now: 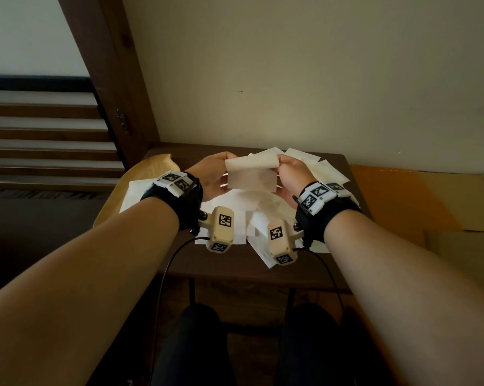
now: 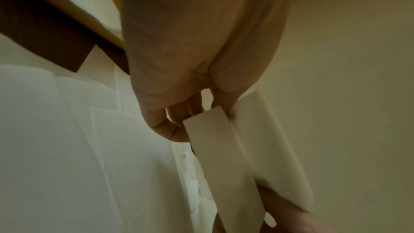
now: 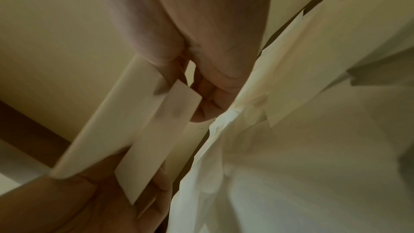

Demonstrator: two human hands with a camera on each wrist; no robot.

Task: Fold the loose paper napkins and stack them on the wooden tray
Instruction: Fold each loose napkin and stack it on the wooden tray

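Both hands hold one white paper napkin (image 1: 251, 175) in the air above the small dark table (image 1: 235, 263). My left hand (image 1: 215, 174) pinches its left edge and my right hand (image 1: 291, 174) pinches its right edge; the top is curled over, so the sheet hangs doubled. The left wrist view shows the napkin (image 2: 224, 148) running from the left fingers (image 2: 165, 130) down to the other hand. In the right wrist view the napkin (image 3: 143, 130) spans between both hands. Several loose napkins (image 1: 313, 168) lie heaped under and behind the hands. The wooden tray (image 1: 149, 168) sits at the table's left with a white napkin (image 1: 135, 193) on it.
A beige wall (image 1: 291, 79) stands right behind the table. A dark wooden door frame (image 1: 110, 79) and stair steps (image 1: 40, 135) are at the left. An orange-brown surface (image 1: 402, 196) adjoins the table on the right. My knees (image 1: 249, 344) are under the front edge.
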